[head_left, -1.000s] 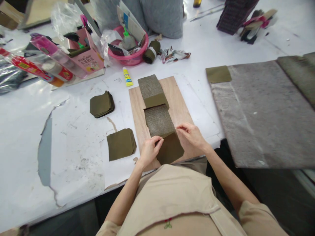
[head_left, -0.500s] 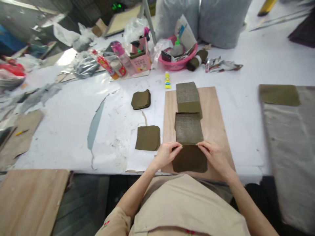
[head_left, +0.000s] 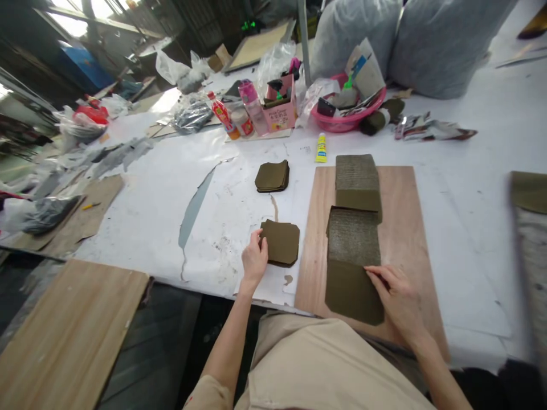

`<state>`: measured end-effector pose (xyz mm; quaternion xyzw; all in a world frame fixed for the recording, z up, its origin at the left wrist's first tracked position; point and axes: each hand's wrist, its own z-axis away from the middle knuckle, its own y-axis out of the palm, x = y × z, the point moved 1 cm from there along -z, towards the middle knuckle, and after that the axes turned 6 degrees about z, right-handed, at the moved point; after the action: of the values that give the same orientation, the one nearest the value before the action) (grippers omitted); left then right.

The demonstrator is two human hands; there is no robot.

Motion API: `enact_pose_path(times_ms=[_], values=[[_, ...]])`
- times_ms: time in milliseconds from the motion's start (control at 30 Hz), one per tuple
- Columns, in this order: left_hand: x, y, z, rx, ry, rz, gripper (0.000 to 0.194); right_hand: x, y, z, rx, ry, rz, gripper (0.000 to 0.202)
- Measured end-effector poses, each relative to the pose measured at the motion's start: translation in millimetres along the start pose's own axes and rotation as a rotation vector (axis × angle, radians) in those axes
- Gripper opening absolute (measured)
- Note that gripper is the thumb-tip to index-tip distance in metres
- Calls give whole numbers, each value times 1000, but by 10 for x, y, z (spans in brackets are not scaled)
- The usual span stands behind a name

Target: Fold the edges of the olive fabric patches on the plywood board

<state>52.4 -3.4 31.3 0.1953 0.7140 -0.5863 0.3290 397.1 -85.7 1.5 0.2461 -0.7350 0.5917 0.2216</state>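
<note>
Olive fabric pieces overlap in a column on a wooden board (head_left: 401,222). The nearest fabric piece (head_left: 352,293) lies plain side up, its upper edge against a ribbed, shiny patch (head_left: 354,236). Thumb and fingers of my right hand (head_left: 399,299) are pinched at that piece's upper right corner. My left hand (head_left: 255,259) is at the left edge of a stack of olive pieces (head_left: 282,242), thumb and fingers closed on the edge; how many layers they hold is hidden. Behind it lies a second stack (head_left: 272,176).
A yellow glue tube (head_left: 321,148) lies behind the board. Farther back stand a pink basket (head_left: 342,122) of tools, a pink box (head_left: 282,114), bottles (head_left: 223,114) and large grey bags (head_left: 440,45). Grey material with an olive strip (head_left: 530,191) is at the right edge.
My left hand has left the front piece and moved left to the near stack. My right hand stays at the piece's upper right corner. The view has swung left.
</note>
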Motion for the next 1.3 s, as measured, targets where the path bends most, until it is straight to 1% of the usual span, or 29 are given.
enact_pose_path(times_ms=[67,167,367,500,633,700,767,833,867,933,1000,1067,1167,1300], values=[[62,15,13,3,-28,-155,32,7,-1,2,4,3,7,21],[98,30,44,-13,-21,-224,34,16,-1,3,3,3,21,21],[166,40,35,-41,120,-294,32,20,5,-4,-3,-9,27,21],[177,39,48,-21,201,-427,31,58,-14,9,-28,-4,-9,19],[79,-4,65,-24,257,-591,28,116,-48,45,-85,-19,-57,15],[-20,-18,72,-37,297,-608,27,141,-50,67,-100,-33,-29,15],[-156,9,98,-35,350,-565,25,165,-34,81,-87,-45,22,15],[-321,97,159,21,428,-463,21,193,-3,76,-63,-59,76,15],[-409,165,204,78,479,-399,18,210,16,62,-52,-66,101,15],[-575,333,316,228,584,-275,14,249,58,18,-23,-80,148,15],[-705,509,432,376,673,-201,13,286,95,-37,15,-90,196,15],[-783,653,522,460,721,-157,14,315,120,-85,45,-94,243,15],[-813,785,580,497,740,-129,15,339,129,-123,59,-89,281,12],[-793,850,572,503,718,-125,12,348,124,-133,58,-90,284,6]])
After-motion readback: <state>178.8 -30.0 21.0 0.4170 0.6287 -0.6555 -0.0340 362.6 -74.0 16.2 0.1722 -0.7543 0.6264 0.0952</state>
